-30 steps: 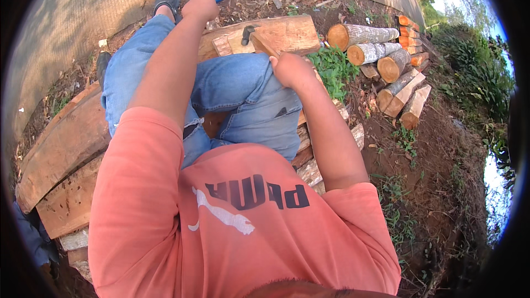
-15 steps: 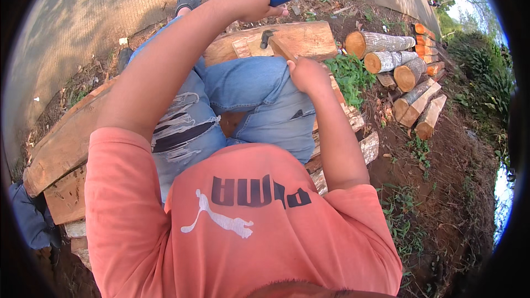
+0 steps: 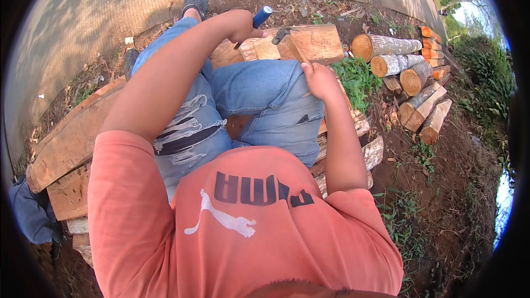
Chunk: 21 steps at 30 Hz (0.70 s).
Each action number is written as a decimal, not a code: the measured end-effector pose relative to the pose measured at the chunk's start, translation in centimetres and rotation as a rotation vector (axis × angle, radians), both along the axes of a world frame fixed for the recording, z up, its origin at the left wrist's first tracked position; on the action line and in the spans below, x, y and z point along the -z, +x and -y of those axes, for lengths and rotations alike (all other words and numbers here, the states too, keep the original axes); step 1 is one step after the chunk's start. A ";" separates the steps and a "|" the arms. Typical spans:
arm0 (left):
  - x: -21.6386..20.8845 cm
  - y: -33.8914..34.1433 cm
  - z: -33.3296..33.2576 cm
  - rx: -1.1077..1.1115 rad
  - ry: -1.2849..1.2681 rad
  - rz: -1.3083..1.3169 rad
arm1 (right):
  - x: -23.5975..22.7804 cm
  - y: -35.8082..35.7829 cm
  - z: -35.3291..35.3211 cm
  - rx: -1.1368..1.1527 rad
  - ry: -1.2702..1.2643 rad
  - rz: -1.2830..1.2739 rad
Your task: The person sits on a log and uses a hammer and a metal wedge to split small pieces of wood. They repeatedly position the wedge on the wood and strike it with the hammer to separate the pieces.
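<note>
My left hand is closed around the blue handle of a chisel; a dark bit of it shows below the fist. It is just above a small pale wood block, which lies on a thick timber beyond my knees. My right hand grips the wooden handle of a hammer near my right thigh. The dark hammer head hangs over the timber, right of the chisel handle and apart from it. My fingers hide where the chisel's tip sits.
Long planks extend along my left side, with dark blue cloth at their end. Cut logs are stacked to the right, beyond green weeds. Split wood lies beside my right hip. A paved strip runs across the far side.
My left hand has come down and closer to the pale block, with the chisel handle standing steeper. The hammer head has moved right, off the pale block. The view has shifted slightly.
</note>
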<state>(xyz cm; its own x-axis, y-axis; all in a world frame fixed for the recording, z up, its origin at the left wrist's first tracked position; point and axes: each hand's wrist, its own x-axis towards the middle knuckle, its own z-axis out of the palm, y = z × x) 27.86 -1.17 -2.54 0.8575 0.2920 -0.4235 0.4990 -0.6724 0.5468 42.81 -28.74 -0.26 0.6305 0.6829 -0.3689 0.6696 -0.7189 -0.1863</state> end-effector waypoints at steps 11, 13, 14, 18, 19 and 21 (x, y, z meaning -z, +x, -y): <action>1.1 0.2 0.7 -0.035 -0.028 0.057 | 0.1 0.6 -0.5 0.029 -0.128 0.028; 1.2 0.3 0.7 -0.035 -0.034 0.018 | -0.3 -0.1 -0.8 0.054 -0.172 0.060; 1.4 0.3 0.6 -0.036 -0.046 0.021 | -0.4 -0.4 -0.8 0.052 -0.169 0.091; 2.3 0.5 0.9 -0.079 -0.083 0.082 | -0.5 -1.0 -1.0 0.017 -0.183 0.134; 2.2 0.6 0.9 -0.080 -0.090 0.076 | -0.6 -1.0 -1.2 0.000 -0.192 0.128; 1.9 0.7 0.5 -0.082 -0.105 0.062 | -0.5 -1.0 -1.7 0.016 -0.230 0.120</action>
